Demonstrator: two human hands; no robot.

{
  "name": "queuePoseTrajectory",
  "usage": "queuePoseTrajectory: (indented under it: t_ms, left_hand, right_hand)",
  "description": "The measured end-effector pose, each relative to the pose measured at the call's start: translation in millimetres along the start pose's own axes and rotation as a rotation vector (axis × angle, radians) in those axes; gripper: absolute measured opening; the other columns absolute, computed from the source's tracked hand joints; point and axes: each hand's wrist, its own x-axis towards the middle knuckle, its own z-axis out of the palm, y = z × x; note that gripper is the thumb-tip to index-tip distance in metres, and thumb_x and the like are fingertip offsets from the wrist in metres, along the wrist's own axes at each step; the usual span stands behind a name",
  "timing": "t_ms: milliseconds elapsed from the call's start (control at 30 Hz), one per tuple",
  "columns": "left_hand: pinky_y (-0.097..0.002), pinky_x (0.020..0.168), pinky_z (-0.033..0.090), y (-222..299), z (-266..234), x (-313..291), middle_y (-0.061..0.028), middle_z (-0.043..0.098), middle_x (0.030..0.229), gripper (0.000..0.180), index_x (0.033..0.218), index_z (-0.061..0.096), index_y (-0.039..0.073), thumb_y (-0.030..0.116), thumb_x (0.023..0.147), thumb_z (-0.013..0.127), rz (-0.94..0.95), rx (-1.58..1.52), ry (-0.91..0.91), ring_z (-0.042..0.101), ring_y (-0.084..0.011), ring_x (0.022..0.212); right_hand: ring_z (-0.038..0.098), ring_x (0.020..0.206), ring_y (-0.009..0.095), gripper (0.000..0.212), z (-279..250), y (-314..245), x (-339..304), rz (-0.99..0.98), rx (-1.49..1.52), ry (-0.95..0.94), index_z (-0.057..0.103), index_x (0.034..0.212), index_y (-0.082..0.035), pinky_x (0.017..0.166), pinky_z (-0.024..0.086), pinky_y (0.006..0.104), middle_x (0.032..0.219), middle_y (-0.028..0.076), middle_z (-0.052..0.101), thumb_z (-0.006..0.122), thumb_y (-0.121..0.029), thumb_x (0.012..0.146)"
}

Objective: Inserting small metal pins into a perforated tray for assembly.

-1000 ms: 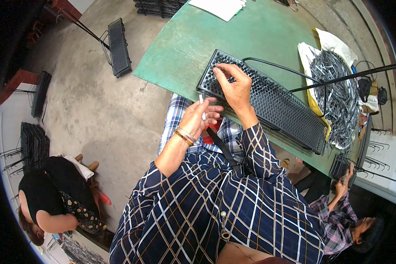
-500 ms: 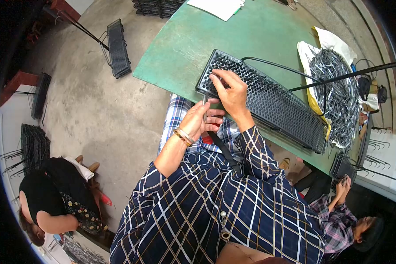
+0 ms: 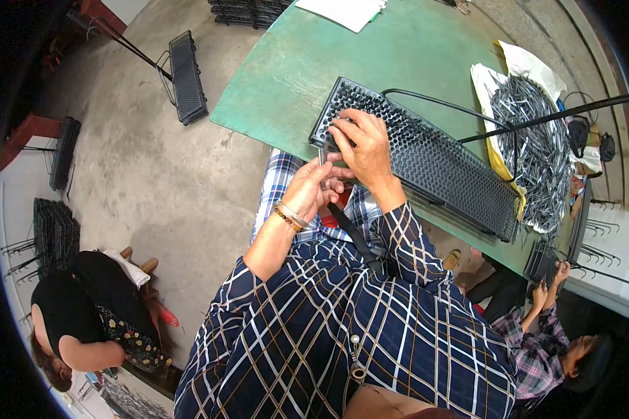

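A long black block (image 3: 446,159) with rows of round holes lies slanted along the table's near edge. Its left end has several dark pieces standing in the holes. My right hand (image 3: 367,148) is over that end, fingertips pinched together at the holes; what they hold is hidden. Just below, off the block's near corner, my left hand (image 3: 307,190) is closed around thin grey strips (image 3: 323,155), whose ends stick up between thumb and fingers. A black wire frame with a rod (image 3: 548,120) runs from the block's far side to the right.
The green table (image 3: 279,91) carries white paper (image 3: 342,10) and a white-yellow sack heaped with grey strips (image 3: 531,146). A co-worker (image 3: 545,349) works at right; another person (image 3: 94,314) sits at left. Similar black blocks (image 3: 187,77) stand on the floor.
My right hand has shifted slightly and its fingers have curled in lower toward the left hand. My left fingers have drawn in around the strips. The right co-worker's hands have moved apart.
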Motion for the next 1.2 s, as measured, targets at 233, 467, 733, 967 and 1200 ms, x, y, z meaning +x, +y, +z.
queuePoseTrajectory:
  t_ms: [233, 467, 733, 967, 1200]
  left_hand:
    - [-0.0221, 0.054, 0.05, 0.8, 1.3, -3.0, -0.0121, 0.062, 0.095, 0.026, 0.113, 0.049, 0.001, 0.02, 0.097, 0.044, 0.034, -0.013, -0.02, 0.059, -0.0119, 0.07]
    - [-0.0233, 0.059, 0.052, 6.7, 6.0, -4.3, -0.0113, 0.062, 0.096, 0.025, 0.11, 0.051, 0.0, 0.021, 0.097, 0.045, 0.016, 0.003, -0.164, 0.062, -0.0143, 0.074]
    - [-0.0246, 0.068, 0.054, 0.5, 2.3, -0.3, -0.0115, 0.063, 0.103, 0.033, 0.119, 0.05, -0.001, 0.024, 0.097, 0.047, 0.21, 0.404, 0.092, 0.062, -0.0147, 0.085]
    - [-0.026, 0.063, 0.054, -1.2, 1.0, 4.0, -0.012, 0.063, 0.097, 0.025, 0.109, 0.053, -0.002, 0.019, 0.097, 0.047, 0.214, 0.192, 0.191, 0.061, -0.0137, 0.074]
    - [-0.0261, 0.062, 0.054, -0.3, -0.1, 1.3, -0.0113, 0.062, 0.09, 0.024, 0.111, 0.051, -0.001, 0.018, 0.097, 0.045, 0.096, 0.08, 0.248, 0.061, -0.0145, 0.073]
  right_hand:
    - [0.06, 0.07, 0.013, 0.014, -21.2, -19.5, 9.4, 0.385, 0.45, -0.256, 0.068, 0.086, 0.0, 0.059, 0.046, 0.0257, 0.083, 0.006, 0.064, 0.07, -0.012, 0.079]
    - [0.056, 0.066, 0.006, 0.014, -29.5, -10.6, 2.9, 0.705, 0.875, -0.446, 0.067, 0.081, 0.001, 0.058, 0.045, 0.0209, 0.072, 0.001, 0.063, 0.071, -0.013, 0.08]
    - [0.058, 0.062, 0.008, 0.02, -27.2, -11.1, 0.3, 0.706, 0.717, -0.379, 0.068, 0.086, 0.002, 0.055, 0.047, 0.0219, 0.072, 0.005, 0.067, 0.071, -0.017, 0.08]
    - [0.06, 0.066, 0.008, 0.019, -15.3, -11.1, 4.1, 0.721, 0.679, -0.098, 0.068, 0.089, 0.002, 0.06, 0.049, 0.022, 0.074, 0.005, 0.067, 0.071, -0.014, 0.079]
    - [0.06, 0.065, 0.006, 0.015, -1.5, -15.1, 18.3, 0.483, 0.459, 0.104, 0.069, 0.088, 0.0, 0.058, 0.048, 0.021, 0.078, 0.005, 0.068, 0.073, -0.01, 0.077]
